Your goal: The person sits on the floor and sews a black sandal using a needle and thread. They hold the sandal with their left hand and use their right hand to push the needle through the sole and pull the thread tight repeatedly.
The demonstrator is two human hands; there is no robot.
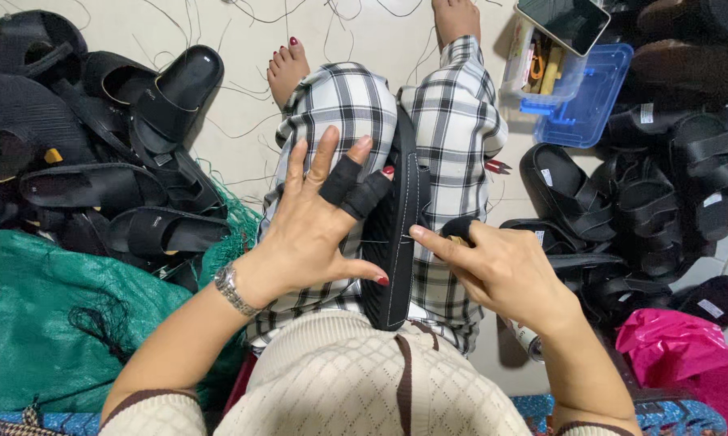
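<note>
Between your knees, fingers first: left hand point(311, 230) is spread wide, two fingers in black fabric sleeves point(354, 190), thumb tip touching the black rubber sandal sole point(392, 242). Right hand point(501, 270) is pinched shut on a small dark tool w/ pale handle point(458, 232), index tip just beside the sole's edge. Sole stands on edge btwn legs in plaid trousers point(448, 121), white stitching along its rim. Black sandals piled left point(121, 153) & right point(654, 202); green net sack point(41, 323) at left.
</note>
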